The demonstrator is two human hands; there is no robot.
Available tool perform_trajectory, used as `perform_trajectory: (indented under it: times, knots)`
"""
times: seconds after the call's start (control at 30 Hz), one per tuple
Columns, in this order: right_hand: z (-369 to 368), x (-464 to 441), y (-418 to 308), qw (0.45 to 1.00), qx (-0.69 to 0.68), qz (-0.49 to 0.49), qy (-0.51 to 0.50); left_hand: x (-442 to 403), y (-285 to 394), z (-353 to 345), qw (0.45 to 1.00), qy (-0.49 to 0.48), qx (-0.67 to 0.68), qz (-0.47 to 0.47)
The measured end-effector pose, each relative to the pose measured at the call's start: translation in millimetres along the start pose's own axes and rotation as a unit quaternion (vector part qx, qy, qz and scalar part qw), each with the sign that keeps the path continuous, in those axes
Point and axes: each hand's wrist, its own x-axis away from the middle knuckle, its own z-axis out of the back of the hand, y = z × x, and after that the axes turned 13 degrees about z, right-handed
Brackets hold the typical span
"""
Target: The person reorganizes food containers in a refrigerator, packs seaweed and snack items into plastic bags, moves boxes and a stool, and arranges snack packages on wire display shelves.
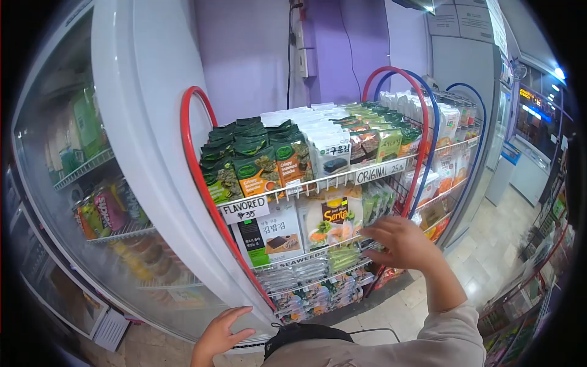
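My right hand (400, 243) reaches to the right end of the rack's middle shelf, beside green packs (378, 202) and a Santa pack (333, 215). Its fingers are stretched forward and apart, and nothing shows in them. Low at the left, my left hand (225, 333) hangs in front of the fridge's edge, fingers spread and empty. The wire rack (333, 182) holds dark green seaweed snack packs (257, 173) on top, with white packs (330, 153) beside them. A white and black pack (269, 235) stands below the FLAVORED label (244, 210).
A glass-door fridge (147, 153) with drinks and food stands at the left. Red rails (191, 144) curve up at the rack's sides. Another rack with blue rails (437, 122) adjoins at the right. Tiled floor (477, 257), further shelves (538, 269) and a chest freezer (527, 171) lie beyond.
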Motion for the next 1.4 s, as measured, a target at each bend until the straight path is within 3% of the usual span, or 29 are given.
perform_trajectory:
  times: [0.17, 0.23, 0.3, 0.43, 0.53, 0.6, 0.67, 0.87, 0.93, 1.0, 1.07, 1.13, 1.4]
  knots:
    - [21, -5, 50, 0.995, 0.020, 0.044, 0.093, -24, 16, -18, 0.999, 0.049, 0.001, 0.008]
    - [11, -1, 77, 0.994, -0.018, 0.050, 0.099, -36, 29, -24, 0.997, 0.078, 0.005, 0.009]
    - [-5, 0, 106, 0.992, -0.037, 0.074, 0.100, -49, 44, -36, 0.989, 0.097, 0.067, 0.086]
    - [-34, 8, 165, 0.988, -0.084, 0.091, 0.092, -99, 61, -64, 0.979, 0.126, 0.129, 0.096]
    - [-45, 14, 198, 0.980, -0.121, 0.094, 0.127, -138, 94, -76, 0.983, 0.144, 0.085, 0.072]
    - [-46, 19, 213, 0.977, -0.134, 0.108, 0.127, -165, 128, -77, 0.988, 0.155, 0.007, -0.018]
    - [-43, 25, 224, 0.973, -0.143, 0.120, 0.132, -186, 160, -70, 0.988, 0.152, -0.013, -0.035]
    - [-14, 30, 247, 0.956, 0.079, 0.120, 0.254, -255, 269, -35, 0.885, 0.281, -0.285, -0.239]
    - [-3, 18, 252, 0.930, 0.235, 0.061, 0.277, -279, 309, -33, 0.849, 0.307, -0.366, -0.228]
    - [6, 9, 255, 0.942, 0.240, 0.027, 0.232, -309, 329, -33, 0.818, 0.320, -0.433, -0.204]
    - [4, 7, 264, 0.957, 0.239, -0.020, 0.165, -342, 319, -34, 0.830, 0.268, -0.456, -0.175]
    - [-4, 13, 272, 0.958, 0.233, -0.016, 0.164, -366, 314, -40, 0.851, 0.229, -0.448, -0.151]
    - [-2, 13, 268, 0.963, 0.212, -0.015, 0.165, -374, 309, -45, 0.873, 0.229, -0.395, -0.168]
